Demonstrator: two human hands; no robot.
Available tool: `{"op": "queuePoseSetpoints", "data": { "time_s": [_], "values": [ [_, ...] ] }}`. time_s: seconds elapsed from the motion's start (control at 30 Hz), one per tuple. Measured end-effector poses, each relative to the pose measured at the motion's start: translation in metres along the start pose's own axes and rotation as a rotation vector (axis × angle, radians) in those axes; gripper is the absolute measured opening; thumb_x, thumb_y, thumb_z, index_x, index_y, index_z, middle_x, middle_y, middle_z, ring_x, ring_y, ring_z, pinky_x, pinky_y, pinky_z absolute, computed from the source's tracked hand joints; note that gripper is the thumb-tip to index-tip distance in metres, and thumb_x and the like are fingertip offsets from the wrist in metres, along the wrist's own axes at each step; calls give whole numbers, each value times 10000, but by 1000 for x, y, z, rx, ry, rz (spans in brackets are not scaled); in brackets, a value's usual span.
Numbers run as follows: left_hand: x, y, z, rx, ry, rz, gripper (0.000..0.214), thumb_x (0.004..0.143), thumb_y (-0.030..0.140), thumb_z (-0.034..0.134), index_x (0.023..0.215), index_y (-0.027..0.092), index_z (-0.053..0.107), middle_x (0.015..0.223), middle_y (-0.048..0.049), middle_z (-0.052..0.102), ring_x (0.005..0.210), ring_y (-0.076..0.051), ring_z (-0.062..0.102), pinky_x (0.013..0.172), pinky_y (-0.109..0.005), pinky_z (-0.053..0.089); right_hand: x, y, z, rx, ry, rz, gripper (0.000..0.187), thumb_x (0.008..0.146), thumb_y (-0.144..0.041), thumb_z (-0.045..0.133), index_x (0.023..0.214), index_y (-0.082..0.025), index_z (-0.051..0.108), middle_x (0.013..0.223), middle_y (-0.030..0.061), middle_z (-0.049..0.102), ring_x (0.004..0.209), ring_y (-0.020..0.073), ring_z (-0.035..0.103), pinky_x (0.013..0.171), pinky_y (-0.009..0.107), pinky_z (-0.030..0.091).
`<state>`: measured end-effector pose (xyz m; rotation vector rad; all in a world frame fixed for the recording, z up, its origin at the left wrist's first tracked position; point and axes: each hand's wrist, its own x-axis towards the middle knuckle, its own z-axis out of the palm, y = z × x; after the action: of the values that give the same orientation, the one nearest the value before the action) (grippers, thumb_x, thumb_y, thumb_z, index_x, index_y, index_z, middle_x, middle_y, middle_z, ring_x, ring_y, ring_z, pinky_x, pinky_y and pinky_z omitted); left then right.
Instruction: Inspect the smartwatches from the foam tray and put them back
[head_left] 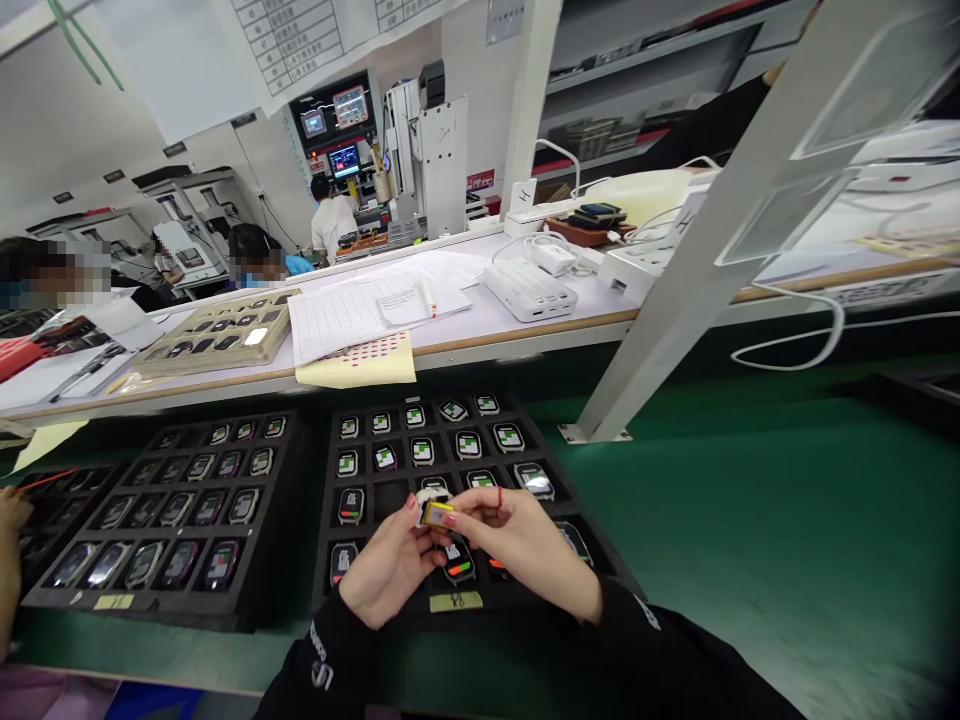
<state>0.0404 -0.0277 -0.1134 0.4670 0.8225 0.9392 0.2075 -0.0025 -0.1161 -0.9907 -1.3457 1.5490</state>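
My left hand [386, 565] and my right hand [521, 545] meet above a black tray [326, 520] of small watch bodies with lit screens. Together their fingertips pinch a small watch module [436, 512] with a yellow part on it, held just over the tray's middle rows. Both hands are closed on it. Black sleeves cover my wrists. A yellow label [455, 601] is stuck on the tray's near edge.
A second black tray [285, 560] of watch bodies lies to the left, with another person's hand [11, 560] at the far left edge. Behind are a white shelf with papers [352, 310], a beige tray [217, 335], a white slanted post [675, 290], and green mat [750, 540] to the right.
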Motion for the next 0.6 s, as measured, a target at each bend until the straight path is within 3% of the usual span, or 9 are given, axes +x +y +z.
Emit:
{"op": "queuePoseSetpoints", "data": {
  "time_s": [0.33,0.47,0.6],
  "values": [
    [-4,-1,-2,63,-92,23,451,743,524,768,918,114,707,739,-65,656,687,-130,597,669,-244,442,-1,4,0,-143,110,-29,340,728,-509,727,697,-174,683,712,76,700,660,226,620,611,321,480],
    [-5,1,0,81,-28,45,426,697,410,843,991,121,736,852,-82,691,750,-118,625,705,-219,468,-2,7,-1,-232,111,-62,274,760,-454,677,699,-188,679,710,60,694,640,216,607,592,312,470],
    [-8,9,1,192,26,91,582,619,294,901,1149,161,702,895,-68,694,733,-102,608,665,-199,464,-2,2,-17,-368,139,-147,305,852,-472,595,809,-194,713,721,48,688,623,209,600,564,299,468]
  ]
}}
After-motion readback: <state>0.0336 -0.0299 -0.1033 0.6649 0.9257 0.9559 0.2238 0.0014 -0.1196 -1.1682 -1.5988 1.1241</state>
